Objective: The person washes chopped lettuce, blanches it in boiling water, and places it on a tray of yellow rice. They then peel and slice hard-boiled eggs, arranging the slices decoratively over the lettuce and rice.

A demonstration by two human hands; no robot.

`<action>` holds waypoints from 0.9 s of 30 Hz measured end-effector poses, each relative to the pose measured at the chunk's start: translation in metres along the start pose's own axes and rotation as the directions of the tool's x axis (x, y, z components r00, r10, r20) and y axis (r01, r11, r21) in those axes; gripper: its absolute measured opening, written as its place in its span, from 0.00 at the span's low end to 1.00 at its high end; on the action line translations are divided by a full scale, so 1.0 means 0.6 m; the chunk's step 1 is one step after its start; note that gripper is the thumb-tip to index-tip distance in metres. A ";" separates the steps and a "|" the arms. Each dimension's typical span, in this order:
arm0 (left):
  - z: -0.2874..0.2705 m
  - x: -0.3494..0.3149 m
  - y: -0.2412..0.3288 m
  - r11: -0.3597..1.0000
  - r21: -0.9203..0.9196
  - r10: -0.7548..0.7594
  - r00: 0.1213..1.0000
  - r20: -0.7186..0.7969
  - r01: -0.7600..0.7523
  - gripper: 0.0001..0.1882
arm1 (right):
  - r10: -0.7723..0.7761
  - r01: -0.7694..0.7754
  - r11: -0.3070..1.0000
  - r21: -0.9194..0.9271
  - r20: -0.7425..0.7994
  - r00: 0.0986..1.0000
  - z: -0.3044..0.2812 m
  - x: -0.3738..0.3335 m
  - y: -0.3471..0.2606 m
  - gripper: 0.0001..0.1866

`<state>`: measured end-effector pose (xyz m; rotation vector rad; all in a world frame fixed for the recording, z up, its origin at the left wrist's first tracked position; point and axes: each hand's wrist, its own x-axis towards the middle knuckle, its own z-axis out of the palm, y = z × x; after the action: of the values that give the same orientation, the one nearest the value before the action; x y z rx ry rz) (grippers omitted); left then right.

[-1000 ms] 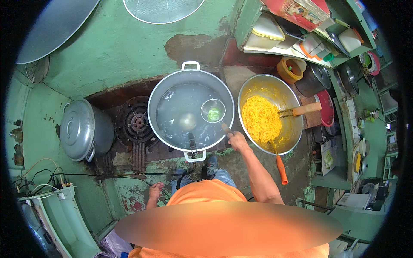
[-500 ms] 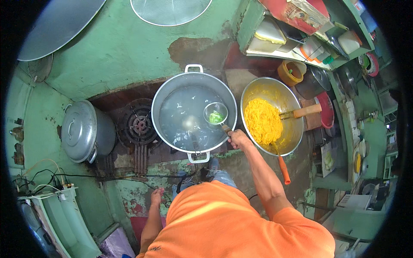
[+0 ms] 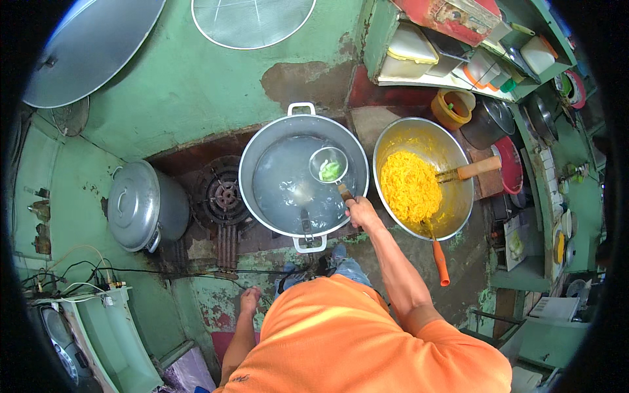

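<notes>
My right hand (image 3: 361, 213) is closed round the wooden handle of a small round strainer (image 3: 319, 154). The strainer is over the right side of a large two-handled metal pot (image 3: 265, 216) of cloudy, bubbling water. Pale green pieces (image 3: 329, 171) lie in its mesh. My left hand (image 3: 249, 299) hangs low beside my body, its fingers loosely curled with nothing visible in them. Right of the pot, a steel bowl (image 3: 457, 211) holds shredded yellow food (image 3: 409, 188). A wooden-handled utensil (image 3: 478, 168) and an orange-handled one (image 3: 440, 263) rest in the bowl.
A gas burner (image 3: 224, 194) and a lidded metal pot (image 3: 147, 206) stand to the left. Behind the bowl are an orange tub (image 3: 449, 116) and a red basin (image 3: 511, 167). Shelves (image 3: 419, 82) with containers line the upper right. Black cables (image 3: 190, 270) run along the left front.
The whole view has shifted slightly, moving most things right in the picture. My right hand still holds the strainer over the pot, and the green pieces have shifted a little in the mesh.
</notes>
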<state>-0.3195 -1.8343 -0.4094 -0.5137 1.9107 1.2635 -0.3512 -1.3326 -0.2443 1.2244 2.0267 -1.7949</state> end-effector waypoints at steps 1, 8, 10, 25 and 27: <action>0.002 0.000 0.006 0.999 -0.016 0.052 0.999 -0.007 -0.052 0.18 | 0.048 -0.051 0.998 -0.043 -0.065 0.997 -0.002 0.001 0.008 0.19; 0.041 -0.007 0.045 1.000 0.024 -0.018 0.999 0.033 0.018 0.17 | -0.024 -0.017 0.948 -0.317 -0.124 0.992 -0.030 0.003 0.042 0.20; 0.056 -0.017 0.041 0.998 0.064 -0.022 1.000 0.000 0.022 0.18 | 0.045 -0.063 0.965 -0.253 -0.078 0.996 -0.045 -0.004 0.044 0.19; 0.186 -0.067 0.105 0.987 0.153 0.043 0.999 -0.023 -0.039 0.21 | 0.062 -0.060 0.961 -0.270 -0.001 0.998 -0.085 -0.002 0.040 0.20; 0.182 -0.075 0.113 0.985 0.173 0.029 0.999 -0.017 -0.025 0.22 | 0.077 -0.070 0.966 -0.250 0.019 0.997 -0.083 -0.006 0.036 0.19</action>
<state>-0.2967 -1.7107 -0.3568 -0.4123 2.0275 1.0999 -0.3158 -1.2912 -0.2454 1.1742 2.0851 -1.4619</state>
